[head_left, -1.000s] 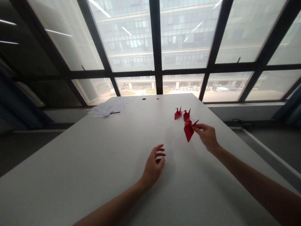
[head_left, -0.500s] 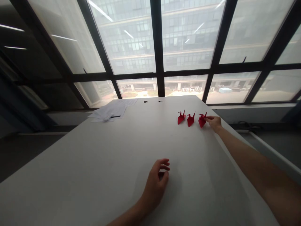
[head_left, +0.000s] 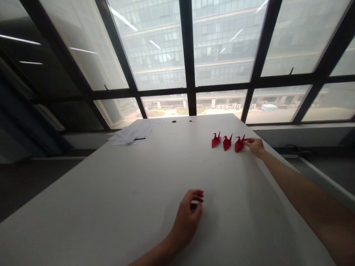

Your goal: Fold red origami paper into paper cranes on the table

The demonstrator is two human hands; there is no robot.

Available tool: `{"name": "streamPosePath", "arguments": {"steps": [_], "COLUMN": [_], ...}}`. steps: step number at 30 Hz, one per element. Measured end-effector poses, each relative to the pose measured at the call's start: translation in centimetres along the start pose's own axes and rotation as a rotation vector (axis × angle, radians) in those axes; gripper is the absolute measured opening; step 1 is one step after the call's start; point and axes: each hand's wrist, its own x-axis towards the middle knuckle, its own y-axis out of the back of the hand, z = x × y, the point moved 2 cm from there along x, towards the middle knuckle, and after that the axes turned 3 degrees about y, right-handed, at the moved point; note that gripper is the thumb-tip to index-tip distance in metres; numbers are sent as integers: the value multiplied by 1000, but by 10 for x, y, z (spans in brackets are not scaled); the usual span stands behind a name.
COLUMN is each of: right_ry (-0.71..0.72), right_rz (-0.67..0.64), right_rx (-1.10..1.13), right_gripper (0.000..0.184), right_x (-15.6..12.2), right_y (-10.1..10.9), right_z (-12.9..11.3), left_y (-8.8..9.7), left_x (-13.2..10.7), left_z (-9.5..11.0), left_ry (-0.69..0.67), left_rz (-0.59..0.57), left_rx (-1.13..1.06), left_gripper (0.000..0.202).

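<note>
3 paper cranes stand in a row on the table [head_left: 111,192] near its far right corner: the left crane [head_left: 216,140], the middle crane [head_left: 227,142] and the right crane [head_left: 239,144]. The right grip [head_left: 256,146] lies just right of the row, touching the right crane. The left grip [head_left: 188,220] rests near the middle of the near edge. Papers [head_left: 133,133] lie at the far left corner, and 2 holes [head_left: 174,121] sit by the far edge.

Right hand [head_left: 256,146] at the nearest crane [head_left: 239,144]: pinching or just touching, cannot tell. Forearms cut off at the bottom edge, the right one at the right edge too. Papers [head_left: 135,133]: print too small to read. Table [head_left: 111,192]: near corners out of frame.
</note>
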Motion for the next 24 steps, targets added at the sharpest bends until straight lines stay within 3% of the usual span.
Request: {"name": "streamPosePath", "arguments": {"steps": [4, 7, 10, 14, 17, 20, 24], "right_ry": [18, 94, 193, 318, 436, 398, 457], "right_rz": [131, 120, -28, -320, -498, -505, -477], "right_rx": [-62, -65, -56, -78, -342, -570, -725], "right_gripper": [36, 40, 37, 36, 45, 48, 41], "right_x": [-21, -60, -122, -222, -280, -308, -320], "right_y": [10, 7, -5, -19, -26, -33, -45], "right_z": [-22, -45, -67, -86, -95, -99, -105], "left_y": [-1, 0, 4, 9, 7, 2, 1], "left_x": [3, 5, 9, 12, 12, 12, 13], "left_z": [-5, -9, -8, -3, -8, -15, -18], "left_ry": [-8, -14, -94, -328, -371, -367, -341], "left_rz": [8, 18, 19, 12, -65, -176, -194], "left_rx": [-10, -7, 95, 533, 822, 989, 1085], "left_gripper": [26, 28, 38, 53, 60, 60, 55]}}
